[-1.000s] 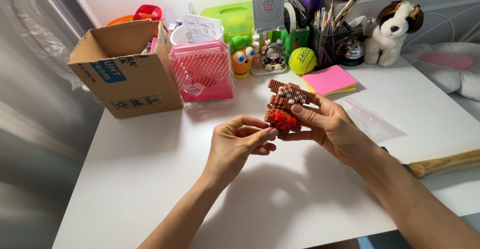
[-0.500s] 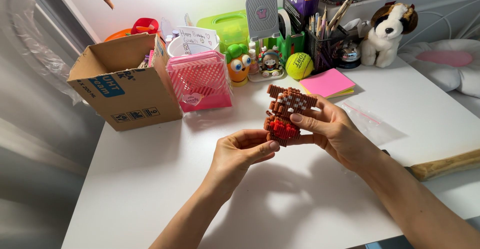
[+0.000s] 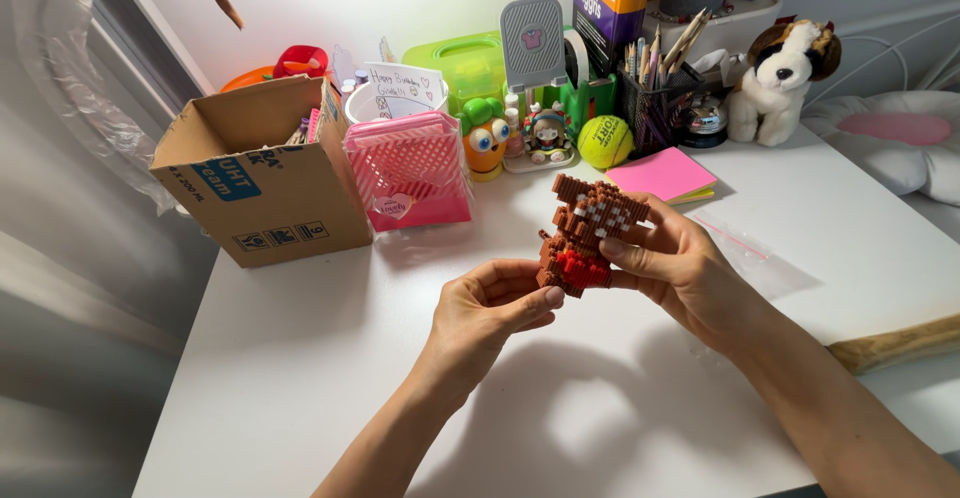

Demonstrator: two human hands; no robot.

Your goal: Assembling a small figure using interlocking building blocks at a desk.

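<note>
here the right hand (image 3: 672, 270) holds a small figure built of tiny brown, white and red plastic bricks (image 3: 588, 236) up above the white bench (image 3: 300, 358), fingers wrapped round its far side and the thumb laid across its front. the figure tilts a little toward the left hand (image 3: 488, 308), which sits just beside its red lower part; that hand's thumb and fingers are pressed together at the tips, close against the bottom bricks, but whether a loose brick is pinched between them is too small to tell.

as a judgement, the figure looks nearly whole: head, white-speckled face and red base all hang together, and no loose bricks show on the bench near the hands. what is left seems to be small work at the bottom edge.

beyond the right hand lie a pink pad of sticky notes (image 3: 664, 174) and a yellow-green tennis ball (image 3: 606, 142); just to its outer side is a clear plastic zip bag (image 3: 742, 246). beyond the left hand stand a pink slatted plastic basket (image 3: 408, 170) and an open brown cardboard box (image 3: 262, 180).
</note>
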